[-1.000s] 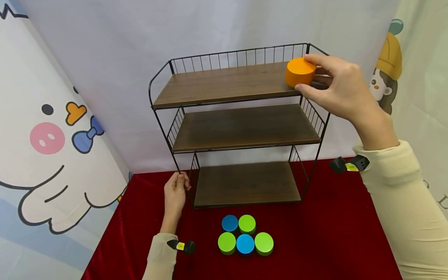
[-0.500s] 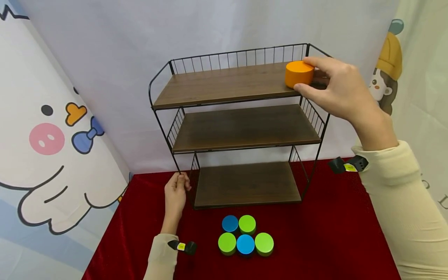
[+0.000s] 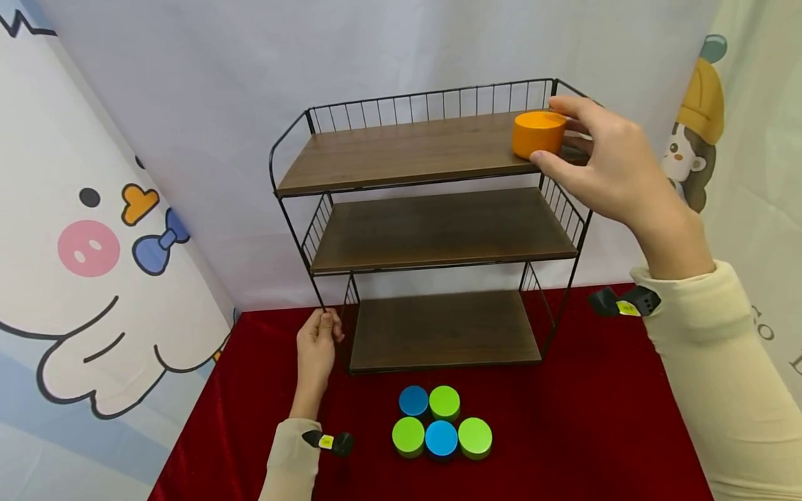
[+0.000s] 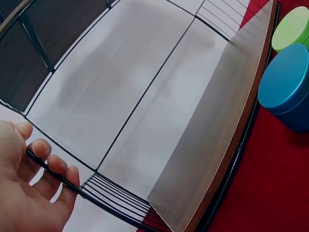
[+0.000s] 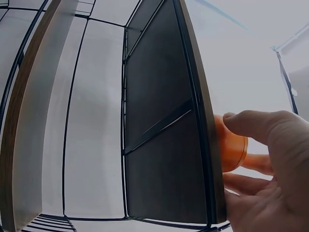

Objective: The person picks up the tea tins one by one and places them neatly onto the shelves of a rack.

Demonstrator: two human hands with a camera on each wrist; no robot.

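On the right end of the top shelf sits an orange round tin (image 3: 537, 136), upright, near the front edge. Around its right side is my right hand (image 3: 617, 163), loosely curved; the thumb is at the tin's lower front and the index fingertip stands a little off its top rim. In the right wrist view, the tin (image 5: 231, 145) shows between thumb and fingers, partly behind the shelf board. My left hand (image 3: 316, 344) grips the black side wire of the three-tier shelf rack (image 3: 438, 233) low on its left; the left wrist view shows fingers (image 4: 57, 164) curled over that wire.
In front of the rack, several round tins stand grouped on the red cloth (image 3: 564, 424): blue tins (image 3: 441, 438) and green tins (image 3: 475, 438). Wire railings (image 3: 426, 104) edge the top shelf. A pale curtain (image 3: 401, 42) hangs behind.
The orange tin has come down slightly onto the top shelf. My right index finger has lifted away from its rim. My left hand keeps its grip on the rack.
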